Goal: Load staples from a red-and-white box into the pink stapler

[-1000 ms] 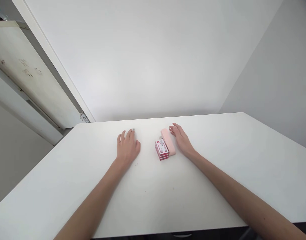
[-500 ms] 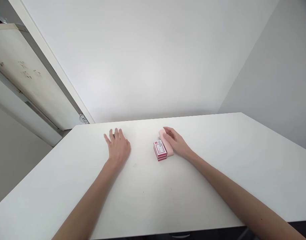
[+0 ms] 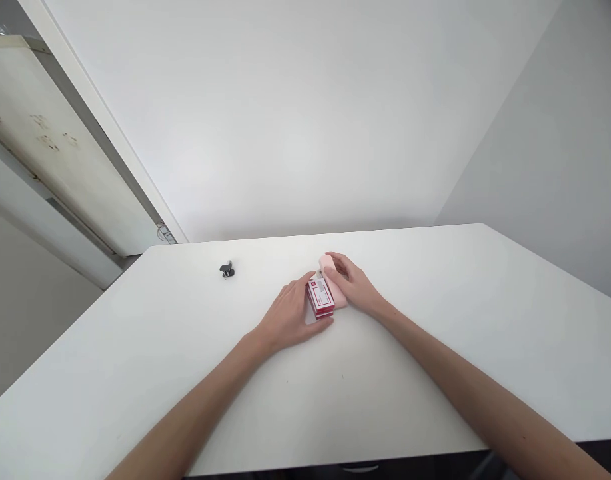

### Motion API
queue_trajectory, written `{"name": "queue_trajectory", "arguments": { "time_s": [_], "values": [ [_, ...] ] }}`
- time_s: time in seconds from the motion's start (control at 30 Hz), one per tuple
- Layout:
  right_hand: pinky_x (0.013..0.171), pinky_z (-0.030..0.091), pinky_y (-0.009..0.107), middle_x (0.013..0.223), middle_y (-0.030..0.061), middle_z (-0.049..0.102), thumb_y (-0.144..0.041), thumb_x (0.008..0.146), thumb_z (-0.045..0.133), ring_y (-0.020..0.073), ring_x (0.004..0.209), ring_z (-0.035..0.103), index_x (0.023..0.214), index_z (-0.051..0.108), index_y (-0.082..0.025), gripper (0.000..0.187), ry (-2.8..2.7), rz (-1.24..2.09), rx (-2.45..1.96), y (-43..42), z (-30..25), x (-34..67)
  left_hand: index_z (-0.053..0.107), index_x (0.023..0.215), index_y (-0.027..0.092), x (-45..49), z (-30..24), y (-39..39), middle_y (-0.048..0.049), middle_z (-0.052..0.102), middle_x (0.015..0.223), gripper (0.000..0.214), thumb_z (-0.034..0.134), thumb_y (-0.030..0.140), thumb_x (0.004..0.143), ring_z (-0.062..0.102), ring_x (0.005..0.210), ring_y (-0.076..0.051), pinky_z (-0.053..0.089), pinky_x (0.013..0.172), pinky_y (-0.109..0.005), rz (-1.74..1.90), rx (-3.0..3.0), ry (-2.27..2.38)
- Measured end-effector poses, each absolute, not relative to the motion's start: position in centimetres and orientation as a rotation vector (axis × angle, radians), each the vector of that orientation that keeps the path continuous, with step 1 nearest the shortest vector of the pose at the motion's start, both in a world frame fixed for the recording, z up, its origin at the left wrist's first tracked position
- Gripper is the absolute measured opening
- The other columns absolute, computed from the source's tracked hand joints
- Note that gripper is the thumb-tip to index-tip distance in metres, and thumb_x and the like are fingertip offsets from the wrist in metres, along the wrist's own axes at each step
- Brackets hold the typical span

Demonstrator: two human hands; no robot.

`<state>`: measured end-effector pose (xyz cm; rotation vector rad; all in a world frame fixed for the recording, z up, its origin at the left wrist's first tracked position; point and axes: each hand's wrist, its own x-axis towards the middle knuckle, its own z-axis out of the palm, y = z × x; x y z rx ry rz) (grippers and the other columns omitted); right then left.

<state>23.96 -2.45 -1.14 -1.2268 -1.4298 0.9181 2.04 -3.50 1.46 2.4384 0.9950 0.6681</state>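
A small stack of white-and-red boxes point(image 3: 321, 297) lies on the table, its labelled top face up. My left hand point(image 3: 288, 317) curves around the stack from the left, fingertips at the far end and thumb along the near end. Against the right side of the stack rests a long pink case point(image 3: 339, 297). My right hand point(image 3: 354, 283) is closed over the case's right side, thumb on top and fingers curled at the far end. A small pale item with dark marks point(image 3: 320, 274) shows just beyond the stack, partly covered.
A small black clip-like object point(image 3: 227, 269) sits on the white table point(image 3: 425, 320) toward the back left. Behind the table rises a white wall point(image 3: 295, 120). A stained pale panel point(image 3: 60, 133) stands beyond the left edge.
My left hand has moved right and nearer, from over the black clip-like object to around the stacked boxes. That object is now uncovered. My right hand stays at the pink case.
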Motion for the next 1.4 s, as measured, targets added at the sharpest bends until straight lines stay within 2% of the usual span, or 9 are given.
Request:
{"name": "queue_trajectory", "arguments": {
  "time_s": [0.13, 0.3, 0.5, 0.77, 1.0, 1.13, 1.27, 1.4],
  "values": [
    [0.116, 0.048, 0.047, 0.146, 0.0062, 0.063, -0.056, 0.099, 0.059, 0.0259, 0.136, 0.059, 0.143, 0.055, -0.031, 0.051, -1.433, 0.908, -1.234, -2.6, -1.0, 24.0, 0.037, 0.154, 0.024, 2.3, 1.6, -3.6, -0.0136, 0.062, 0.142, 0.077, 0.07, 0.052, 0.091, 0.06, 0.13, -0.035, 0.051, 0.105, -0.052, 0.68, 2.418, 0.983],
    [0.114, 0.049, 0.047, 0.145, 0.0057, 0.064, -0.056, 0.098, 0.06, 0.0265, 0.135, 0.059, 0.139, 0.057, -0.032, 0.049, -1.416, 0.893, -1.236, -2.7, -1.0, 24.1, 0.034, 0.155, 0.024, 2.3, 1.4, -3.4, -0.0136, 0.062, 0.139, 0.081, 0.071, 0.053, 0.089, 0.059, 0.13, -0.034, 0.05, 0.105, -0.049, 0.711, 2.223, 1.104],
    [0.113, 0.049, 0.047, 0.145, 0.0056, 0.064, -0.058, 0.097, 0.06, 0.0267, 0.133, 0.061, 0.137, 0.058, -0.032, 0.048, -1.413, 0.887, -1.265, -2.6, -1.2, 24.1, 0.035, 0.151, 0.028, 2.3, 0.9, -2.5, -0.0108, 0.065, 0.133, 0.078, 0.074, 0.054, 0.088, 0.061, 0.123, -0.028, 0.05, 0.102, -0.044, 0.952, 1.935, 1.22],
    [0.114, 0.048, 0.048, 0.144, 0.0058, 0.064, -0.056, 0.1, 0.056, 0.0264, 0.133, 0.06, 0.135, 0.058, -0.031, 0.044, -1.442, 0.865, -1.292, -2.8, -0.8, 23.9, 0.03, 0.151, 0.026, 2.3, 1.3, -2.1, -0.013, 0.063, 0.133, 0.085, 0.078, 0.05, 0.085, 0.061, 0.123, -0.027, 0.048, 0.103, -0.044, 1.013, 1.742, 1.331],
    [0.117, 0.044, 0.052, 0.148, 0.0095, 0.058, -0.053, 0.1, 0.055, 0.0289, 0.135, 0.056, 0.143, 0.053, -0.03, 0.048, -1.554, 0.546, -1.238, -3.5, -0.6, 23.7, 0.028, 0.152, 0.028, 2.3, 1.6, -2.4, -0.009, 0.063, 0.125, 0.086, 0.078, 0.047, 0.086, 0.069, 0.107, -0.022, 0.055, 0.095, -0.039, 1.105, 1.746, 1.184],
    [0.118, 0.042, 0.055, 0.152, 0.0103, 0.053, -0.047, 0.101, 0.054, 0.0312, 0.143, 0.049, 0.149, 0.047, -0.032, 0.05, -1.67, 0.367, -1.195, -4.1, -0.3, 23.6, 0.028, 0.152, 0.029, 2.3, 1.9, -2.5, -0.0091, 0.064, 0.128, 0.082, 0.076, 0.048, 0.088, 0.068, 0.115, -0.023, 0.054, 0.1, -0.04, 1.128, 1.738, 1.137],
    [0.125, 0.034, 0.058, 0.159, 0.0095, 0.045, -0.04, 0.096, 0.062, 0.0338, 0.152, 0.037, 0.154, 0.041, -0.033, 0.063, -1.849, 0.128, -1.079, -4.6, 0.2, 23.1, 0.026, 0.155, 0.03, 2.2, 2.2, -2.9, -0.0094, 0.063, 0.135, 0.077, 0.07, 0.049, 0.094, 0.066, 0.122, -0.024, 0.052, 0.107, -0.043, 1.076, 1.713, 1.025],
    [0.126, 0.031, 0.064, 0.154, 0.0075, 0.054, -0.043, 0.093, 0.067, 0.0368, 0.152, 0.038, 0.153, 0.046, -0.035, 0.064, -1.962, 0.033, -1.042, -4.5, 0.2, 22.4, 0.03, 0.155, 0.032, 2.0, 2.6, -3.3, -0.0101, 0.054, 0.149, 0.067, 0.063, 0.049, 0.099, 0.06, 0.133, -0.024, 0.052, 0.109, -0.041, 0.982, 1.691, 0.915]
  ]
}}
